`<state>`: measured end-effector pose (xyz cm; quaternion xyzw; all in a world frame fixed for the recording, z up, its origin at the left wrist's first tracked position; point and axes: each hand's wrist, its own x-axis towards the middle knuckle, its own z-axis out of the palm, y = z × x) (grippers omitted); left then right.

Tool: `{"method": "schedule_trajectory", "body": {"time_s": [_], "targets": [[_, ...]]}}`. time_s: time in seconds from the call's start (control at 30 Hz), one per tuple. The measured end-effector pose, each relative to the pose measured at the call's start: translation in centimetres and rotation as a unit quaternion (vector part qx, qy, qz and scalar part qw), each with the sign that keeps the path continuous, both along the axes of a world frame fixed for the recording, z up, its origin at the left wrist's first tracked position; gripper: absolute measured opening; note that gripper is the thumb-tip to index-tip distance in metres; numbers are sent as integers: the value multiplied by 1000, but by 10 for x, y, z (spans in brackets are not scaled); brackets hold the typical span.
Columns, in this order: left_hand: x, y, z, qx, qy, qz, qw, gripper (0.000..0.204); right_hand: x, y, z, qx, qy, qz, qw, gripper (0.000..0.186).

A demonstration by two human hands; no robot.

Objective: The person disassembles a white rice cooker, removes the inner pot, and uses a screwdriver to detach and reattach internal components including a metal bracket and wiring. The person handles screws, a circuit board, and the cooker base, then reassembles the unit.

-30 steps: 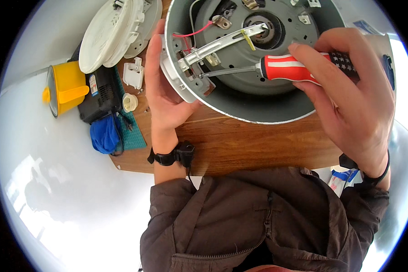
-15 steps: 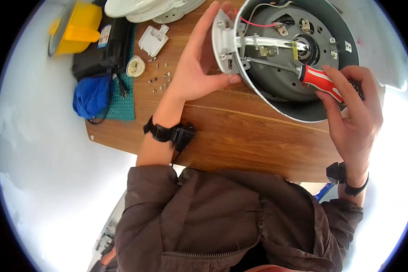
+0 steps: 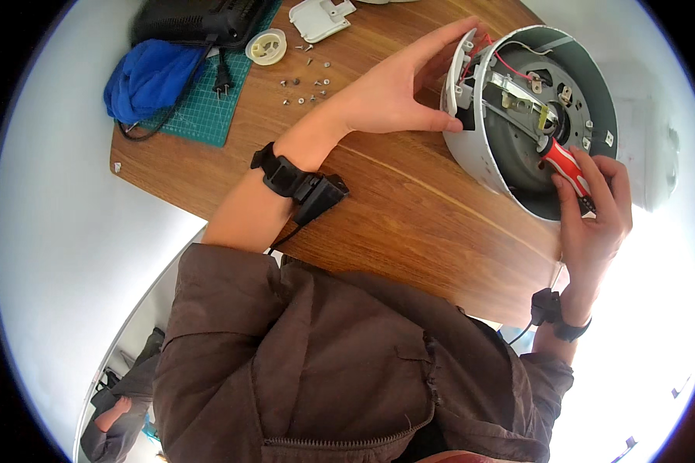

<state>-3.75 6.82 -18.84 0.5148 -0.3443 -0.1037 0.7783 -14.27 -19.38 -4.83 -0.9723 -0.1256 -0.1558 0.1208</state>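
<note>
A round grey metal appliance shell, its open side facing me, rests on the wooden table at the right. Inside are a dark metal base, a bright bracket, and red and white wires. My left hand grips a curved white plastic panel on the shell's left side, thumb near its lower end, other fingers partly hidden behind. In my right hand is a screwdriver with a red handle. Its shaft crosses the inside of the shell toward the wall behind the panel; the tip's exact contact is hidden.
Several small screws lie loose left of my left hand. Beyond them are a round cream-coloured part and a white plastic plate. At the far left, a blue cloth and black plug lie by a green cutting mat.
The view has shifted, and the shell is turned so more of its outer wall shows. Both hands keep their holds. The yellow container has left the picture.
</note>
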Motion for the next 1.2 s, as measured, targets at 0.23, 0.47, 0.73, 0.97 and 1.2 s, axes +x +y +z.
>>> {"method": "schedule_trajectory", "body": {"time_s": [0.23,0.47,0.73,0.97,1.2], "targets": [[2,0,-5,1,0,2,1000,114,-2,-1,-3,13,15,-18,1000,39],[0,0,-7,16,-3,5,1000,111,-2,1,-1,0,11,-11,1000,39],[4,2,-14,-9,8,19,1000,109,0,1,0,-8,4,0,1000,39],[4,5,-15,1,16,46,999,104,-2,0,-2,-10,9,-1,1000,39],[6,9,-16,113,-113,137,978,83,-2,2,0,-12,9,-2,1000,38]]}}
